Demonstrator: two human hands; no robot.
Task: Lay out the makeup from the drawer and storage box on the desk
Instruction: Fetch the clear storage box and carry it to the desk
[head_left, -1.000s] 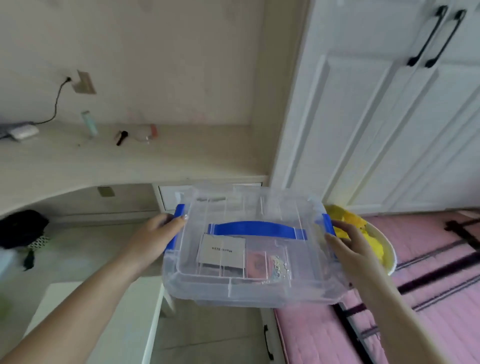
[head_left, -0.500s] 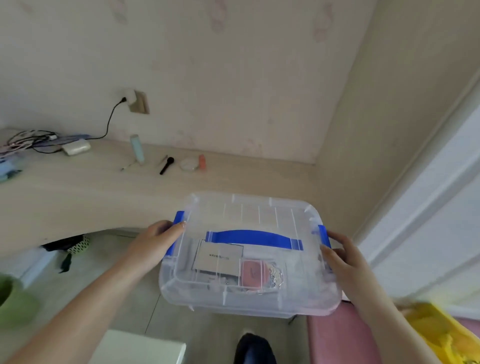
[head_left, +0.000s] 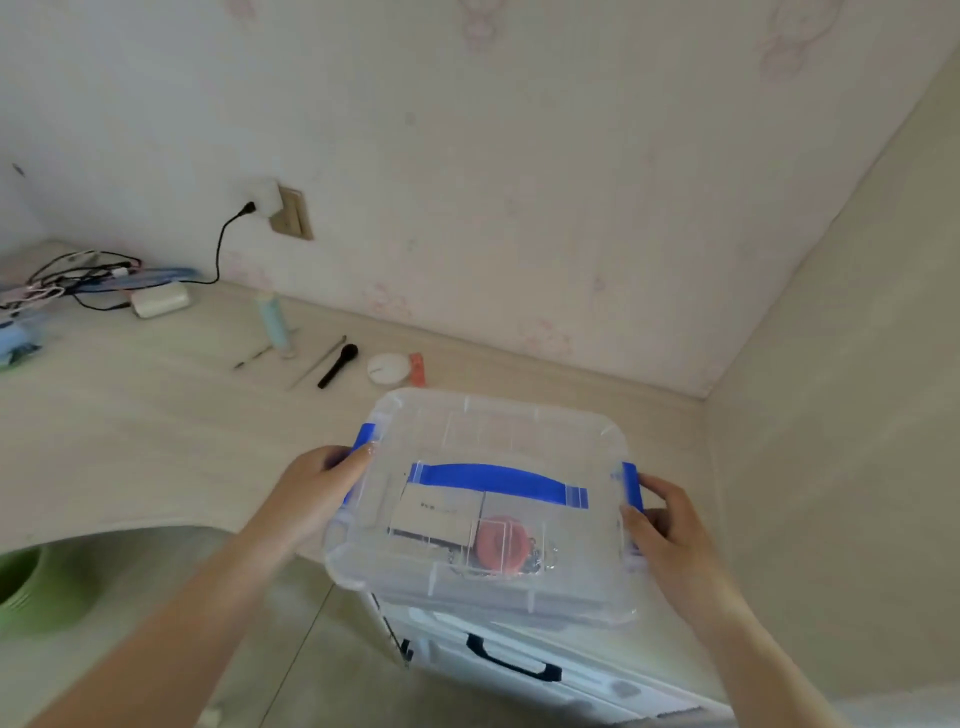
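Both hands, left hand (head_left: 317, 488) and right hand (head_left: 670, 525), grip the lidded clear storage box (head_left: 483, 431) by its sides, a white card (head_left: 436, 517) and pink compact (head_left: 496, 543) inside.

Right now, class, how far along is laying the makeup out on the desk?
Done: a tube, black brush and round compact lie on the desk. In hand: both hands, left and right, hold the storage box by its sides, lid on. Left: open it and lay out its contents.

Clear storage box (head_left: 498, 431) with blue handle (head_left: 493, 480), pale desk (head_left: 130, 441).
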